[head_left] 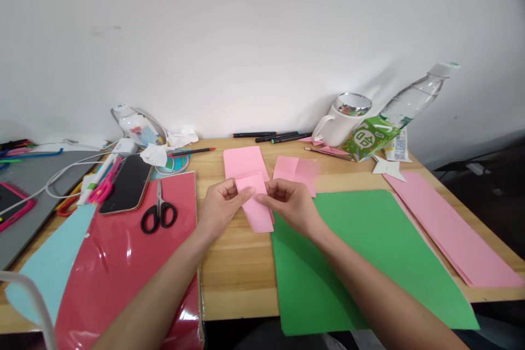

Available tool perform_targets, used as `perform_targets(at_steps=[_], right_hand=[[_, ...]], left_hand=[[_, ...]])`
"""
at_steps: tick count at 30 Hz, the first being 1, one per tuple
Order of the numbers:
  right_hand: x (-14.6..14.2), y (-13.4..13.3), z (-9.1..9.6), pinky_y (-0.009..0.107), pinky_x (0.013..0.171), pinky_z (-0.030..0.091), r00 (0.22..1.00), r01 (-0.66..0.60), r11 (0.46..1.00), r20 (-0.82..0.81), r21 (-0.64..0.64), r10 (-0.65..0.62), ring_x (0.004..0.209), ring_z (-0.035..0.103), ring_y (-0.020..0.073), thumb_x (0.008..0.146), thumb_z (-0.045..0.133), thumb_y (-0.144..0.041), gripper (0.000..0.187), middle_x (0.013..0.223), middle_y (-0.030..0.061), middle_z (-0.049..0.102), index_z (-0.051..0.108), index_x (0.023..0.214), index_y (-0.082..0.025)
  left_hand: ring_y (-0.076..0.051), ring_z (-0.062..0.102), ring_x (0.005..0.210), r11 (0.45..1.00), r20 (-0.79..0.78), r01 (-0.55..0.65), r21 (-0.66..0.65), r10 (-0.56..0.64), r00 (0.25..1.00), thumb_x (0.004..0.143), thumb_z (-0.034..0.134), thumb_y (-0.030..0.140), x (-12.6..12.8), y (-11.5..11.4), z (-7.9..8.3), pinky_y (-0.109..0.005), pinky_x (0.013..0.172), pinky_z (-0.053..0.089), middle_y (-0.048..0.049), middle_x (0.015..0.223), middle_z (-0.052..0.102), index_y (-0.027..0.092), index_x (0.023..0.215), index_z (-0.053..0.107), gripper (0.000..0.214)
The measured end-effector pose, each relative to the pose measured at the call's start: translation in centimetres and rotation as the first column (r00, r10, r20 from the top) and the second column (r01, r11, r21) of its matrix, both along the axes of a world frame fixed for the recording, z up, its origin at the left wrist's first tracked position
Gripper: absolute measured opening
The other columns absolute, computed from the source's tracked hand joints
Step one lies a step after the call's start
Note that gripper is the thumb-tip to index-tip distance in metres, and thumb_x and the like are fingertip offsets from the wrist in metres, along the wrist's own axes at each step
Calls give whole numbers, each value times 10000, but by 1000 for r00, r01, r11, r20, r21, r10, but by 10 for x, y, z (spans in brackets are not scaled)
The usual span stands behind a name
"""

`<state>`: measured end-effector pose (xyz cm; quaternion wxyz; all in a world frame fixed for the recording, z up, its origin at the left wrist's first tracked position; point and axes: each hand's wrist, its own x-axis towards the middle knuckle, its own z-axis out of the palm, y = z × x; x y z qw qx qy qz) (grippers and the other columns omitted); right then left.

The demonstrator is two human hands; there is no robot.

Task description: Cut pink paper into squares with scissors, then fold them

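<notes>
Between my two hands is a narrow folded piece of pink paper (pixel 257 213), raised over the middle of the desk. My left hand (pixel 223 202) pinches its left edge, thumb on top. From the right, my right hand (pixel 289 202) grips the other edge with thumb and fingers closed. Just behind it lies a stack of pink paper squares (pixel 245 159), partly covered by the held piece. A creased pink square (pixel 293 170) rests behind my right hand. Fingers under the folded paper are hidden.
Black-handled scissors (pixel 159 210) and a phone (pixel 127 185) lie on a red sheet pack (pixel 164 251) at left. Green paper (pixel 361 251) sits under my right forearm, pink strips (pixel 447 224) beyond. Along the wall stand a white mug (pixel 342 120), a leaning bottle (pixel 418 95) and several pens (pixel 283 136).
</notes>
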<state>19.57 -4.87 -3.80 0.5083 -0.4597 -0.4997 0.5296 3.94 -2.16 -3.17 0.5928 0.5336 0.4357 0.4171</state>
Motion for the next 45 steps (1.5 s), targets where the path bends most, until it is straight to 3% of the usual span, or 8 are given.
perform_targets(at_steps=[7,21,37,45], right_hand=[[0,-1,0,256,537,397,1000,-7,1000,26,-5,8,582,502,119,655,708,-424,281,657,11,605,639,723,-161],[0,-1,2,249,528,381,1000,-8,1000,27,18,7,581,475,114,666,699,-432,281,632,8,589,653,701,-157],[0,-1,5,242,510,359,1000,-16,1000,15,12,15,550,449,102,668,697,-387,249,596,-11,542,598,633,-161],[0,-2,2,253,541,382,999,-28,999,36,23,27,588,482,114,684,685,-408,262,656,9,581,615,702,-156]], left_hand=[[-151,620,674,996,26,-64,-57,65,998,605,764,310,1,0,-1,-250,626,470,-35,772,716,140,814,701,277],[-127,581,615,994,3,-111,-21,112,994,616,757,299,2,-1,-2,-240,590,453,7,657,665,149,780,706,229],[-126,572,606,993,-25,-119,9,119,993,641,737,307,2,-2,-3,-241,586,452,12,627,642,143,680,671,180],[-119,569,614,993,-3,-115,11,115,993,637,743,280,2,-3,-2,-231,589,444,2,669,663,145,751,698,182]])
